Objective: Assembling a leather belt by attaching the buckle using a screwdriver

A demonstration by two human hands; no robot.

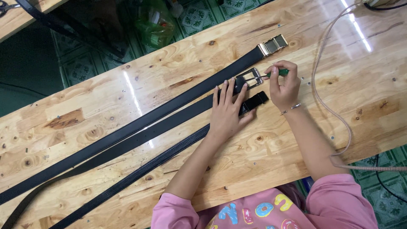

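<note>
Belts, three of them, lie side by side across my wooden bench [296, 140], running from lower left up toward the right. My left hand [227, 112] lies flat on the middle belt [169, 125], fingers spread and straight, pressing the strap down just behind its silver buckle [250, 78]; the fingertips reach almost to the buckle frame. My right hand [283, 87] is closed around a small green tool [277, 73], thumb and forefinger pinching it, its tip pointing at the right side of that buckle, touching it or very nearly; I cannot tell which. A thin bracelet [290, 109] sits on my right wrist. The far belt [140, 121] ends in a gold buckle [273, 44], just above the silver one. The near belt [140, 169], textured, ends in a black buckle [254, 101], partly under my left palm. A pale cord [324, 93] curves over the bench to the right of my right hand and loops off the near edge. A green plastic bag [154, 23] lies on the tiled floor beyond the bench.
</note>
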